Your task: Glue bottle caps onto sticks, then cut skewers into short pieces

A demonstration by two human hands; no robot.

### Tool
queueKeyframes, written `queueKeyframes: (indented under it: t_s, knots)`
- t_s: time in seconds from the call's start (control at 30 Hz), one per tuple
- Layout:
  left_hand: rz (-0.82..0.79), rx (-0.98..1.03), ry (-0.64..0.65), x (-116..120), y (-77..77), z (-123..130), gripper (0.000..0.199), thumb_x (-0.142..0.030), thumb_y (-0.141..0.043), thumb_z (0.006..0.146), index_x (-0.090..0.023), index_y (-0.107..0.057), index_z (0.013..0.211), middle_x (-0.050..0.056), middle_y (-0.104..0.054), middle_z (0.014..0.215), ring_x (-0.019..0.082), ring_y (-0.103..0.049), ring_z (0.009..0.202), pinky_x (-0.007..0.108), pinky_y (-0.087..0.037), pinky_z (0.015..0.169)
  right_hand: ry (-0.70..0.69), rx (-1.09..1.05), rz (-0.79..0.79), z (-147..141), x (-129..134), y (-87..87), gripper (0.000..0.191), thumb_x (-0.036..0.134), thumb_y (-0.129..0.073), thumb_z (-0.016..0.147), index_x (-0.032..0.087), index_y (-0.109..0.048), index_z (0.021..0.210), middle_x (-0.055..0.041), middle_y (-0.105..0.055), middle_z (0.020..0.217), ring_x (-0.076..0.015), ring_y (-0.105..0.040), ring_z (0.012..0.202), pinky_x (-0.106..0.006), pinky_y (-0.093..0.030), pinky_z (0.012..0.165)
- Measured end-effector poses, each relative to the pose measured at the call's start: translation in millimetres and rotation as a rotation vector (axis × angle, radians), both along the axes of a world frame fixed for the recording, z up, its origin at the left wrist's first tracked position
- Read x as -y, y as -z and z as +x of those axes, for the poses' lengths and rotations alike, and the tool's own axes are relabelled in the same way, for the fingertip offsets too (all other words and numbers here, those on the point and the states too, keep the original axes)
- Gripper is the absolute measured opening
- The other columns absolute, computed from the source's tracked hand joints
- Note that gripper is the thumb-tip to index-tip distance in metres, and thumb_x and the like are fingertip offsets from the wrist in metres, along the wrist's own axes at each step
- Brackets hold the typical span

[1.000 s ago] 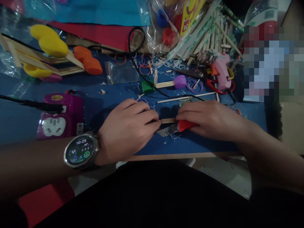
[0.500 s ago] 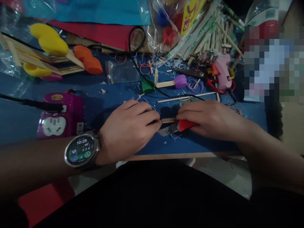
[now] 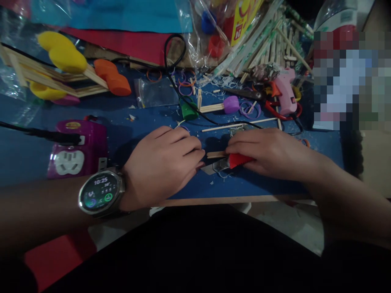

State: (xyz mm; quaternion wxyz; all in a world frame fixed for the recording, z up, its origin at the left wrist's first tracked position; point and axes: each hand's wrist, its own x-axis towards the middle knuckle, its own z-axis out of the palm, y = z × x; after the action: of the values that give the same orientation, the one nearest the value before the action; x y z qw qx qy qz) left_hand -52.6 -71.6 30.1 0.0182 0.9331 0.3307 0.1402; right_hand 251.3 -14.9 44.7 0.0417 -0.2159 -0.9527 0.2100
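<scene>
My right hand (image 3: 259,150) is closed around a red utility knife (image 3: 240,160), its blade lying low over the table and pointing left. The same fingers press on short wooden sticks (image 3: 216,154), whose left ends stick out just above the blade. To the left, my left hand (image 3: 166,162) has its fingers curled and pinched together, back of the hand upward. A small gap separates it from the stick ends. What lies between its fingertips, if anything, is hidden. A smartwatch (image 3: 100,191) is on the left wrist.
A purple power adapter (image 3: 94,142) sits at left. Behind the hands lie a black cable (image 3: 169,67), a green cap (image 3: 189,109), a purple cap (image 3: 231,104), scissors (image 3: 259,95) and a pink glue gun (image 3: 287,89). A wooden stick frame (image 3: 61,77) and bundled sticks (image 3: 275,44) are farther back.
My left hand has shifted slightly left, away from the stick ends, which now show fully. The right hand with the knife has hardly moved.
</scene>
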Motion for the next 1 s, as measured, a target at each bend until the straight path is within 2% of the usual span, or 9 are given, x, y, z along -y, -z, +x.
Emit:
queueKeyframes:
  t_s: [0.3, 0.53, 0.63, 0.8, 0.9, 1.0]
  knots:
    - [-0.02, -0.034, -0.022, 0.6, -0.8, 1.2, 0.026, -0.027, -0.056, 0.113, -0.02, -0.08, 0.12, 0.008, -0.083, 0.121, 0.03, -0.075, 0.112, 0.047, -0.058, 0.088, 0.002, 0.001, 0.009, -0.4, 0.2, 1.0, 0.031, 0.013, -0.061, 0.1, 0.021, -0.08, 0.123, -0.0103, -0.082, 0.123, -0.0271, -0.078, 0.103, -0.036, -0.055, 0.084]
    - [0.007, -0.005, 0.062, 0.1, -3.4, 3.7, 0.029, -0.019, -0.054, 0.112, -0.015, -0.078, 0.127, 0.011, -0.083, 0.13, 0.03, -0.076, 0.118, 0.049, -0.062, 0.094, -0.001, 0.026, 0.013, -1.4, -0.1, -1.1, 0.03, 0.014, -0.062, 0.1, 0.022, -0.079, 0.122, -0.01, -0.082, 0.121, -0.0276, -0.078, 0.102, -0.037, -0.056, 0.084]
    - [-0.022, -0.006, 0.07, 0.3, -4.1, 4.0, 0.029, -0.018, -0.054, 0.112, -0.015, -0.077, 0.129, 0.009, -0.083, 0.135, 0.032, -0.077, 0.123, 0.05, -0.064, 0.097, 0.002, 0.019, -0.005, -1.0, -0.3, -1.0, 0.029, 0.014, -0.062, 0.1, 0.021, -0.079, 0.121, -0.0105, -0.081, 0.122, -0.0277, -0.078, 0.103, -0.036, -0.055, 0.085]
    - [-0.067, -0.039, 0.074, 1.6, -1.2, 2.8, 0.037, -0.016, -0.047, 0.115, -0.021, -0.073, 0.142, 0.004, -0.078, 0.151, 0.03, -0.073, 0.138, 0.049, -0.063, 0.108, 0.003, 0.008, -0.016, -1.1, -0.3, -0.1, 0.032, 0.011, -0.063, 0.097, 0.022, -0.079, 0.122, -0.0096, -0.081, 0.122, -0.0272, -0.077, 0.105, -0.036, -0.055, 0.086]
    - [-0.046, -0.017, 0.116, 2.2, 1.6, 2.2, 0.037, -0.014, -0.051, 0.114, -0.017, -0.072, 0.144, 0.007, -0.077, 0.153, 0.032, -0.073, 0.138, 0.051, -0.065, 0.105, -0.001, 0.005, -0.01, -1.3, -0.2, 0.1, 0.03, 0.012, -0.061, 0.099, 0.022, -0.079, 0.121, -0.0091, -0.081, 0.12, -0.0265, -0.077, 0.105, -0.035, -0.055, 0.084]
    - [-0.101, -0.021, 0.101, 2.4, 1.9, 2.2, 0.038, -0.014, -0.049, 0.115, -0.02, -0.073, 0.143, 0.005, -0.078, 0.152, 0.031, -0.072, 0.141, 0.05, -0.063, 0.108, 0.0, 0.002, -0.019, -1.0, 0.1, 0.1, 0.03, 0.013, -0.061, 0.101, 0.023, -0.079, 0.122, -0.0082, -0.081, 0.121, -0.026, -0.077, 0.106, -0.035, -0.055, 0.085]
